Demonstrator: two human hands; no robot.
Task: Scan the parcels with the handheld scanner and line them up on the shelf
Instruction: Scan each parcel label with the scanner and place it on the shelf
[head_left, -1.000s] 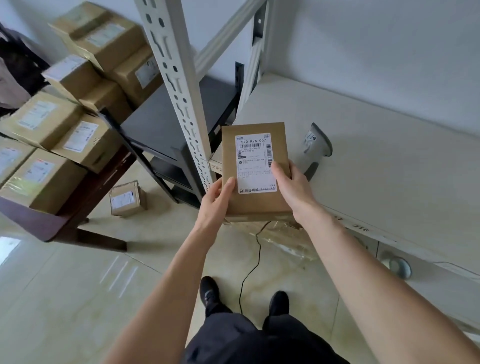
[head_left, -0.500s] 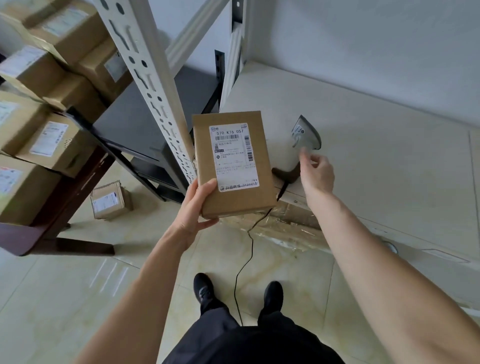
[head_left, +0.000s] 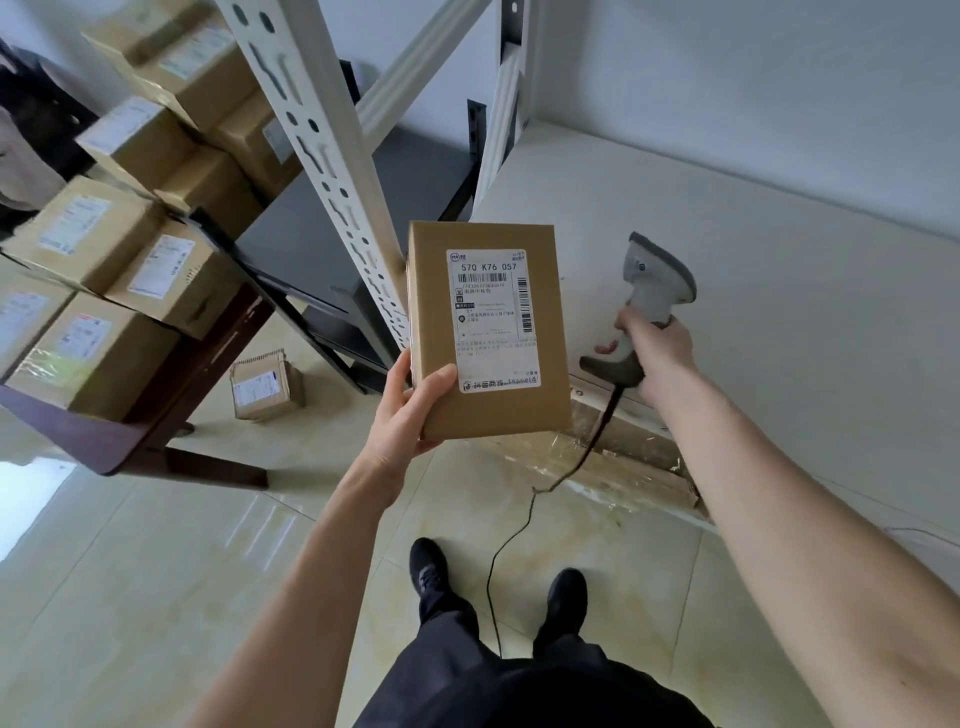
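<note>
Both hands were clamped: left hand (head_left: 410, 410) tilted the parcel (head_left: 485, 332) label-up for reading; right hand (head_left: 657, 353) gripped the handheld scanner (head_left: 649, 296).

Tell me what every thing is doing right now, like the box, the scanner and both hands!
parcel: held up off the shelf, label facing the camera.
left hand: grips the parcel's lower left corner.
handheld scanner: gripped by its handle, head up, not aimed at the label.
right hand: curled round the scanner's handle.
cable: hangs slack from the scanner to the floor.
stacked parcels: piled on the dark table.
small box: sitting on the floor.
</note>
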